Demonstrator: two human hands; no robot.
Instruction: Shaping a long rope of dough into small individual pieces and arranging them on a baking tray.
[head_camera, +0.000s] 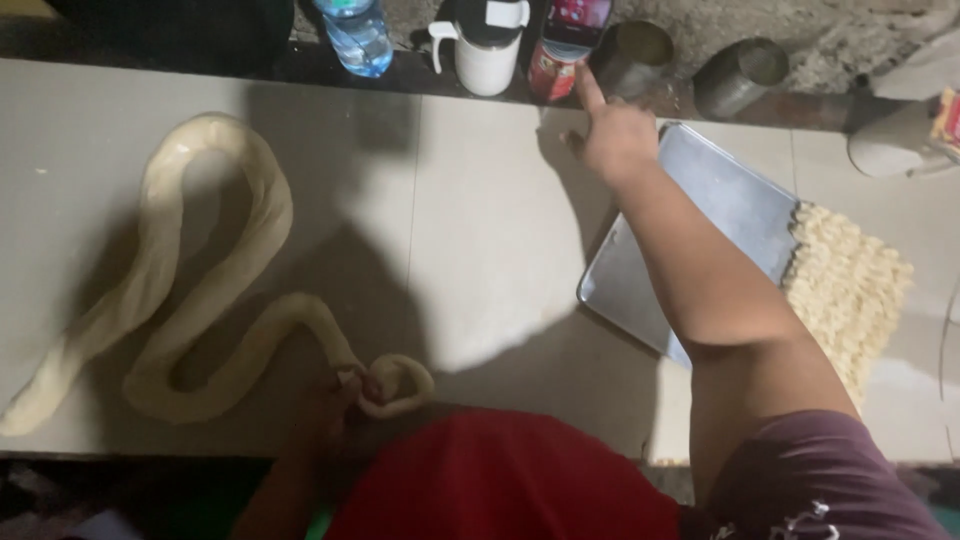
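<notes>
A long pale rope of dough (205, 250) snakes in loops across the left half of the beige counter (470, 230). My left hand (335, 400) grips the rope's near end, where it curls into a small ring at the counter's front edge. My right hand (612, 130) reaches far across the counter, index finger stretched out toward a phone with a lit screen (572, 30) propped at the back. The arm passes over a tilted metal tray (720, 200).
Along the back edge stand a clear water bottle (355, 35), a white lidded mug (487, 45), and two metal cans (632, 55) (738, 75). A heap of cut yellow noodles (850, 285) lies right of the tray. A red garment (500, 480) fills the bottom.
</notes>
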